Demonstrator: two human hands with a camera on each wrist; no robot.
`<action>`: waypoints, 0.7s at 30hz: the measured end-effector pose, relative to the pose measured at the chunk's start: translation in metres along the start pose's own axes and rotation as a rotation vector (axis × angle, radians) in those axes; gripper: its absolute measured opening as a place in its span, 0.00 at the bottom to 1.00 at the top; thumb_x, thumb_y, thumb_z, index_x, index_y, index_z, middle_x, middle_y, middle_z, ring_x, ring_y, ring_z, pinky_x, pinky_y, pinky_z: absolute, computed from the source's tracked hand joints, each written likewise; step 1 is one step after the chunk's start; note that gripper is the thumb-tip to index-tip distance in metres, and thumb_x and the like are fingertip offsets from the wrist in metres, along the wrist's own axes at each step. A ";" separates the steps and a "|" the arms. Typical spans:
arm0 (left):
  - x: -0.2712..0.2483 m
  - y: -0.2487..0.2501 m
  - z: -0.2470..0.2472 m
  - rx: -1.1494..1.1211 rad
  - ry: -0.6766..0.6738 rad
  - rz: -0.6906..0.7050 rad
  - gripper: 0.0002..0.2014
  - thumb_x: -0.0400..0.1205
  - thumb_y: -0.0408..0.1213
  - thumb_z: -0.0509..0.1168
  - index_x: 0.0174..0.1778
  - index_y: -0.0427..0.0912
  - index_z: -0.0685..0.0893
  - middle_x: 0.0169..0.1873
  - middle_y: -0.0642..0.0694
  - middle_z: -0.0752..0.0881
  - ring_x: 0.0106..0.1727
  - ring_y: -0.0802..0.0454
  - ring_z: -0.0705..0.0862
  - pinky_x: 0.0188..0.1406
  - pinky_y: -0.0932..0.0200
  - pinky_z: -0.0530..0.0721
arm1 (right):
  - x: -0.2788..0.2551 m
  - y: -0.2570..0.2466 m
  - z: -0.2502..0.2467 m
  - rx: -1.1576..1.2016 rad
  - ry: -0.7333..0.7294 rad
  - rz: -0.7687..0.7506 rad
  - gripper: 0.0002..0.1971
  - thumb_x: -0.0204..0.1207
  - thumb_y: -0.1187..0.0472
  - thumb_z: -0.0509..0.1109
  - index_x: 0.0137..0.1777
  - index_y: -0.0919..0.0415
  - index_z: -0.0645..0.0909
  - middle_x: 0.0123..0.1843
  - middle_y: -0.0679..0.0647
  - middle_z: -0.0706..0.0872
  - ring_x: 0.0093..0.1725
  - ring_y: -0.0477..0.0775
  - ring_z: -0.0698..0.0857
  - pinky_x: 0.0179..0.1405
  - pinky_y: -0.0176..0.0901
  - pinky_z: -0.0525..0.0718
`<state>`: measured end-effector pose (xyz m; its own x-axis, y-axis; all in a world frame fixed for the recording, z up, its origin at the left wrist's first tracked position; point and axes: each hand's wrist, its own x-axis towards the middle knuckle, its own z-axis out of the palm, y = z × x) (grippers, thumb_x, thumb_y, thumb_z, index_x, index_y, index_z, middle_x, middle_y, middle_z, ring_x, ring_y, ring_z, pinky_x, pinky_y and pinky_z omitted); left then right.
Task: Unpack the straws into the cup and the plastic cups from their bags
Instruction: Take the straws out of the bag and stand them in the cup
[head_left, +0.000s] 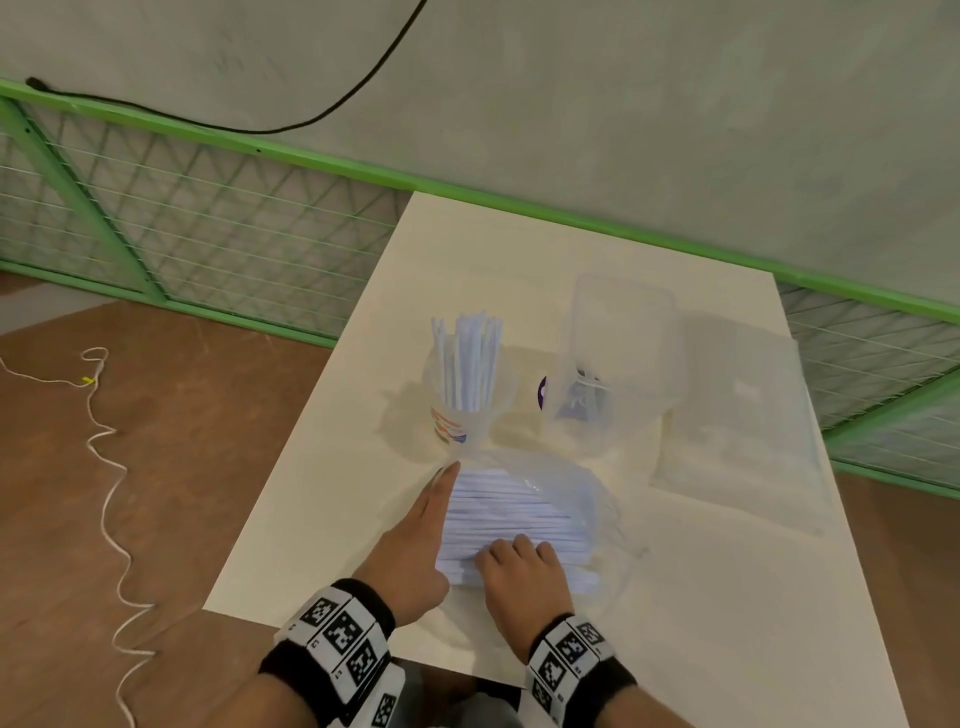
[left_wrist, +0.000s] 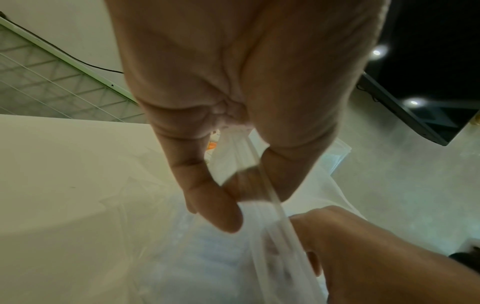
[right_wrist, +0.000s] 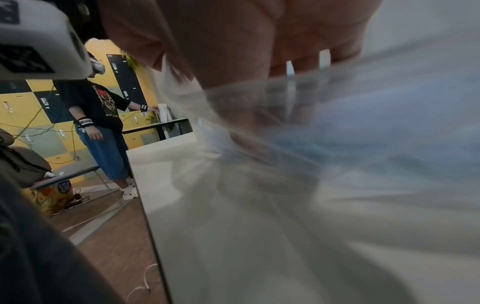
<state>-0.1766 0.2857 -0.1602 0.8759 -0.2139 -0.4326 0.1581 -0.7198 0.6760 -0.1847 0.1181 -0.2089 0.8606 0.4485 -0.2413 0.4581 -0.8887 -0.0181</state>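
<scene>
One pair of hands worked at the near edge of the white table (head_left: 727, 597). The left hand (head_left: 415, 540) lay along the left side of one clear straw bag (head_left: 582, 499), its forefinger stretched straight toward the bag's far end; in the left wrist view a thumb and finger closed on bag film and straws. The right hand (head_left: 519, 571) sat on the near end of the bundle of white straws (head_left: 514, 514), its fingers curled over them and bunched together. The bundle was too dense to count. One cup (head_left: 457, 421) with a printed label stood just beyond the bag, holding a second, upright bunch of straws (head_left: 467, 364), roughly a dozen. To its right one stack of clear plastic cups (head_left: 618, 364) lay in its bag, and one flat clear bag (head_left: 743, 415) lay further right.
</scene>
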 end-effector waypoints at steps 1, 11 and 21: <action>0.000 0.000 0.000 -0.001 0.001 -0.004 0.56 0.74 0.25 0.64 0.82 0.62 0.31 0.85 0.61 0.45 0.64 0.48 0.79 0.55 0.58 0.84 | 0.001 0.000 0.000 -0.011 0.001 -0.002 0.17 0.44 0.61 0.86 0.31 0.53 0.84 0.29 0.50 0.84 0.30 0.55 0.83 0.29 0.47 0.82; 0.001 -0.001 -0.001 0.007 -0.002 -0.003 0.56 0.73 0.25 0.64 0.82 0.62 0.30 0.85 0.63 0.42 0.63 0.46 0.80 0.57 0.55 0.84 | 0.010 -0.006 0.001 -0.036 -0.098 0.055 0.15 0.43 0.60 0.86 0.28 0.55 0.84 0.27 0.51 0.84 0.30 0.56 0.83 0.30 0.51 0.83; 0.000 -0.004 -0.001 -0.003 0.026 0.029 0.56 0.72 0.25 0.65 0.83 0.60 0.32 0.85 0.61 0.44 0.71 0.48 0.75 0.64 0.54 0.81 | 0.009 -0.011 -0.007 -0.053 -0.105 0.026 0.16 0.48 0.58 0.85 0.34 0.54 0.84 0.24 0.51 0.84 0.28 0.57 0.83 0.35 0.54 0.83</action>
<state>-0.1765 0.2892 -0.1618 0.8918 -0.2172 -0.3969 0.1338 -0.7114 0.6899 -0.1805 0.1328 -0.2035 0.8457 0.4103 -0.3412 0.4492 -0.8926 0.0400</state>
